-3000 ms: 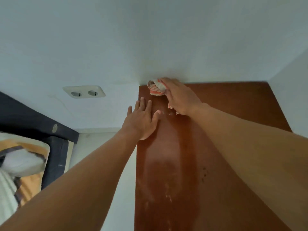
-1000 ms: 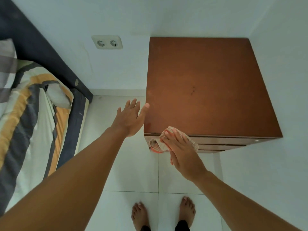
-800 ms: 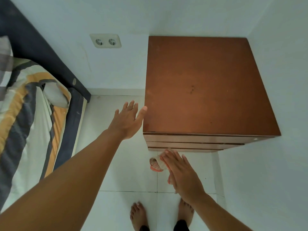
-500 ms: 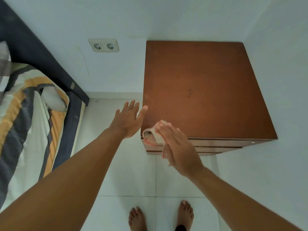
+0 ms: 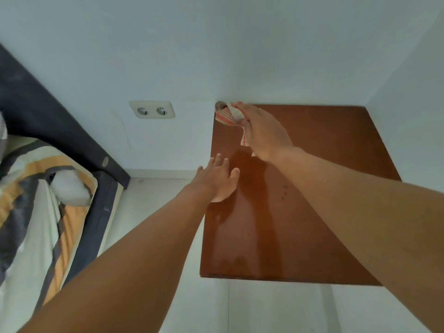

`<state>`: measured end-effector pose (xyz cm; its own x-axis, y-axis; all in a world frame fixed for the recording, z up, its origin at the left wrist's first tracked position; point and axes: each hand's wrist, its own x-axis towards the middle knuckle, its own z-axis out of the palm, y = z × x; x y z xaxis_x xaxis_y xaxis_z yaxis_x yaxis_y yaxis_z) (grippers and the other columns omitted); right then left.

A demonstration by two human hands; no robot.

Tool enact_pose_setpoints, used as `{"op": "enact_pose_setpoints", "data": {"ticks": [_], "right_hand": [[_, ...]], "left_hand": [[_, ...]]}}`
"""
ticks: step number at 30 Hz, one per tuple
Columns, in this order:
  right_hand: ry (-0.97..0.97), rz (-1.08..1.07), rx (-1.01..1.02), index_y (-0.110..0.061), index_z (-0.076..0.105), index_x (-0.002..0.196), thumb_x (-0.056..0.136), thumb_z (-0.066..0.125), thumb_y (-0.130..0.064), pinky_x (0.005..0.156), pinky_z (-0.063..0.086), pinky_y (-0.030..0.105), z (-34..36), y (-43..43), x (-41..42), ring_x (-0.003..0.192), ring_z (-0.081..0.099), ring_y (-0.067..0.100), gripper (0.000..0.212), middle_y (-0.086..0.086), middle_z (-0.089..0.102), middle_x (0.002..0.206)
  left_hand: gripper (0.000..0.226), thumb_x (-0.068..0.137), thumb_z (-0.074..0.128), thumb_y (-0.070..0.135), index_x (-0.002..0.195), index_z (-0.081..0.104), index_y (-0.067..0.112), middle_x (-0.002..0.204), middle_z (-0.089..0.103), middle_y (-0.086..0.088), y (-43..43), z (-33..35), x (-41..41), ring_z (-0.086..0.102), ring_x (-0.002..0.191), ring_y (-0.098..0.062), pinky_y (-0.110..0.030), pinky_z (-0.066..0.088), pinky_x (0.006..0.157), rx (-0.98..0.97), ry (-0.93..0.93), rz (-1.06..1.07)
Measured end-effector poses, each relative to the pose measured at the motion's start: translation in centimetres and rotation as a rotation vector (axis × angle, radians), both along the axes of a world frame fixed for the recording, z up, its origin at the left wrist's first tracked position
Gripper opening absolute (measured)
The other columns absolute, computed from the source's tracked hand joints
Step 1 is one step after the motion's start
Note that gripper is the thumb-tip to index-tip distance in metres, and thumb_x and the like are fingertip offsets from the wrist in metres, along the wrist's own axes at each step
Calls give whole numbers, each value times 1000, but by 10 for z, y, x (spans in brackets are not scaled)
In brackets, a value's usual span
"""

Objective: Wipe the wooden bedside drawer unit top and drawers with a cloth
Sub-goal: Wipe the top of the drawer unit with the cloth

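Note:
The wooden bedside drawer unit [image 5: 324, 150] stands in the corner, and only its reddish-brown top shows; the drawers are out of sight. My right hand [image 5: 264, 133] presses a white cloth with red stripes [image 5: 227, 112] onto the top's far left corner, against the wall. My left hand [image 5: 216, 181] lies flat with fingers spread on the top's left edge, nearer to me than the cloth.
A white wall runs behind the unit and another along its right side. A double wall socket [image 5: 151, 109] sits left of the unit. The bed [image 5: 43, 200] with striped bedding and a dark headboard fills the left. White floor tiles [image 5: 276, 308] lie in front.
My right hand has carried the cloth from the front left edge of the top to its far left corner. The view has tilted forward, so the drawer fronts and my feet are gone.

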<state>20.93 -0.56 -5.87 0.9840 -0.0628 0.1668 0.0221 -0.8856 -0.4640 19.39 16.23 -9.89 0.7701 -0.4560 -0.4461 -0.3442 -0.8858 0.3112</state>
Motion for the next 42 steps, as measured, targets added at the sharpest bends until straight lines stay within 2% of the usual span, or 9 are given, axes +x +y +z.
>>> {"op": "enact_pose_setpoints", "data": {"ticks": [9, 13, 16, 20, 23, 27, 34, 38, 42], "right_hand": [[222, 70, -72, -39, 25, 158, 104, 44, -27, 117, 32, 56, -47, 1, 117, 148, 34, 30, 58, -4, 32, 164], [262, -24, -52, -37, 7, 163, 106, 36, -40, 125, 7, 57, -61, -12, 85, 158, 8, 26, 63, -1, 14, 171], [201, -70, -153, -35, 17, 162, 105, 40, -38, 125, 8, 59, -80, -46, 31, 158, 12, 25, 61, -2, 21, 170], [251, -67, -224, -40, 24, 159, 103, 30, -49, 124, 11, 61, -103, -76, 2, 157, 14, 23, 58, -5, 23, 169], [216, -85, -231, -42, 28, 158, 99, 26, -53, 125, 10, 58, -108, -76, 1, 157, 15, 20, 60, -8, 24, 168], [164, -108, -222, -41, 31, 156, 98, 30, -53, 124, 12, 58, -110, -77, 1, 156, 18, 18, 59, -9, 27, 167], [108, -133, -208, -37, 38, 155, 98, 37, -50, 124, 14, 57, -114, -76, 2, 155, 22, 18, 58, -9, 33, 165], [100, -141, -200, -36, 39, 154, 98, 39, -49, 123, 16, 58, -114, -76, 2, 155, 22, 18, 58, -9, 34, 164], [103, -142, -193, -36, 39, 154, 97, 39, -49, 123, 14, 58, -114, -76, 2, 155, 22, 18, 59, -9, 33, 165]], "left_hand": [[75, 103, 14, 55, 160, -14, 13, 167, -22, -8, -4, -11, 6, -15, 155, -23, -52, -6, 125, 206, -4, -144], [74, 103, 15, 53, 160, -15, 16, 166, -23, -5, -1, -13, 7, -17, 155, -20, -51, -8, 125, 191, -19, -139], [75, 103, 14, 55, 161, -11, 15, 168, -18, -7, -5, -8, 9, -13, 156, -22, -52, -7, 125, 200, -10, -138], [77, 100, 17, 61, 159, 26, 14, 166, 24, -14, -16, 7, 25, 28, 151, -28, -54, 15, 123, 286, -62, -178], [56, 96, 32, 63, 118, 64, 21, 116, 69, -6, -34, 19, 62, 64, 105, -24, -51, 39, 106, 162, -198, -106], [75, 88, 47, 69, 149, 38, 27, 153, 44, -5, -66, 8, 128, 43, 139, -32, -59, 35, 109, 47, -256, 48], [48, 86, 49, 50, 111, 64, 11, 125, 49, -16, -122, 5, 179, 47, 111, -36, -46, 36, 86, 55, -726, 236], [61, 94, 40, 57, 139, 47, 17, 142, 42, -15, -123, -24, 190, 40, 134, -36, -59, 29, 107, 83, -433, 156], [78, 99, 19, 65, 163, 0, 24, 170, -8, -9, -116, -57, 179, -11, 156, -31, -58, 1, 123, 69, -265, 214]]}}
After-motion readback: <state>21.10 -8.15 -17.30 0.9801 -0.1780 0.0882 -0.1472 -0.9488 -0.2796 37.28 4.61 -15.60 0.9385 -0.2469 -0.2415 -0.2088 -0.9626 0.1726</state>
